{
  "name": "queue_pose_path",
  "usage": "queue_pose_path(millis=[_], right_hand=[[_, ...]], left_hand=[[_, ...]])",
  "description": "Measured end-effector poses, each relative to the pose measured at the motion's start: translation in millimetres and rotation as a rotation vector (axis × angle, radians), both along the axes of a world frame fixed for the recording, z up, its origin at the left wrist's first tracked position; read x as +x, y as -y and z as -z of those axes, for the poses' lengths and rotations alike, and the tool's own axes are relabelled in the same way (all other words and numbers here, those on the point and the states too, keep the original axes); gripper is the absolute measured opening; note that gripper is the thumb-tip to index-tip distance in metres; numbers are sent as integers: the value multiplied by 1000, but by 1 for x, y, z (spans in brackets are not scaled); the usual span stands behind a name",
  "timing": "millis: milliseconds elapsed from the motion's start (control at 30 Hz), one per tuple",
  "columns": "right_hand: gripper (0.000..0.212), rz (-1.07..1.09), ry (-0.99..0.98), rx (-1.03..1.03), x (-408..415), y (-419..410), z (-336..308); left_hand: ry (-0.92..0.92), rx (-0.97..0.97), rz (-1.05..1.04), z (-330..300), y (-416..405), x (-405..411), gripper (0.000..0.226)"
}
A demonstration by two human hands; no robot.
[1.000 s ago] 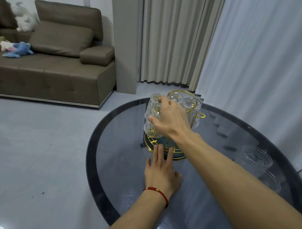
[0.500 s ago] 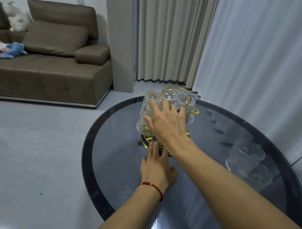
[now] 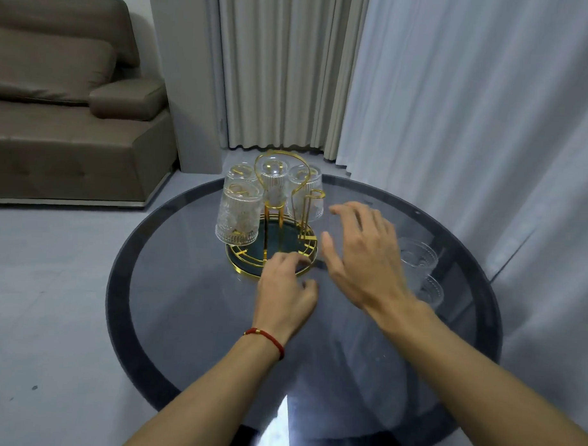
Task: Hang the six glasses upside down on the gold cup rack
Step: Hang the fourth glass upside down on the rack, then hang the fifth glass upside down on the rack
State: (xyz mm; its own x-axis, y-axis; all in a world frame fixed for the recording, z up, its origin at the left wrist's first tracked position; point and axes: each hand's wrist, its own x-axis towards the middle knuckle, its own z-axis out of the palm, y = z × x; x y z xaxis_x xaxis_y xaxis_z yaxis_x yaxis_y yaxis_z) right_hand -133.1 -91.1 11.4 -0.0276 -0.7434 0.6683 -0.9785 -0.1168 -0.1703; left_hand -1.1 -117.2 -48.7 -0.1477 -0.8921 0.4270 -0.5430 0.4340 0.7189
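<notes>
The gold cup rack (image 3: 278,252) stands on the round dark glass table (image 3: 189,306), with several clear ribbed glasses hanging upside down on it; the nearest hanging glass (image 3: 238,214) is at its left. One bare gold peg (image 3: 311,203) shows on the rack's right side. A loose upright glass (image 3: 418,260) stands on the table to the right, partly hidden behind my right hand (image 3: 361,255), which hovers open with fingers spread. My left hand (image 3: 283,292) rests on the table at the rack's front rim, fingers curled, holding nothing that I can see.
A brown sofa (image 3: 66,114) stands on the grey floor at the left. Beige and white curtains (image 3: 456,111) hang behind and to the right of the table. A bright light reflection lies on the table's near edge.
My right hand has left the hanging glasses and moved right, toward the loose glass. My left hand's fingers have curled at the rack's base. The view has shifted right.
</notes>
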Motion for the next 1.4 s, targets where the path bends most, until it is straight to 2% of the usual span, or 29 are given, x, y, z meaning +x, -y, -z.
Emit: queue_pose_path(millis=[167,300,367,433,533,633,700,833,900,967,1033,1100,1167,1200,1267,1300,1333,1400], right_hand=[[51,98,95,-13,-71,-58,28],[91,282,440,186,-92,-82,47],[102,297,585,327,-94,-88,58],[97,248,662,408,-94,-90,67],[83,210,719,423,-93,-89,75],[81,201,686,430,-94,-87,75],[81,174,574,389,-94,-90,71],[88,-23,226,270,-83,-95,65],[88,-115,157,278,-74,-91,61],[88,-187,234,306,-66,-84,58],[86,-211,475,341,-59,-74,56],[78,-188,796,413,-48,-63,51],[58,-223,1072,453,-36,-51,49],[49,-245,1147,436,-32,-46,46],[45,-260,1187,411,-28,-37,43],[51,-237,1160,408,-28,-33,42],[59,-187,1084,396,-29,-30,40],[70,-92,905,318,-30,-26,32]], left_hand=[[-79,111,102,-8,-18,-12,28],[-182,281,152,-12,-21,-18,22],[-248,390,189,-13,-22,-21,20],[-298,457,228,-14,-23,-26,19],[-365,532,303,-14,-24,-35,20],[-354,611,372,-13,-26,-40,23],[-351,654,418,-14,-27,-40,29],[-387,770,595,-17,-30,-35,82],[-358,704,588,-20,-32,-32,81],[-401,634,511,-22,-29,-28,66],[-570,678,463,-23,-21,-21,57],[-738,730,460,-22,-12,-13,51],[-814,734,492,-20,-7,-8,45],[-832,735,515,-20,-5,-5,42],[-839,734,537,-19,-2,-2,37],[-819,719,505,-18,0,0,34],[-759,672,427,-17,3,3,32],[-505,462,190,-11,8,9,31]])
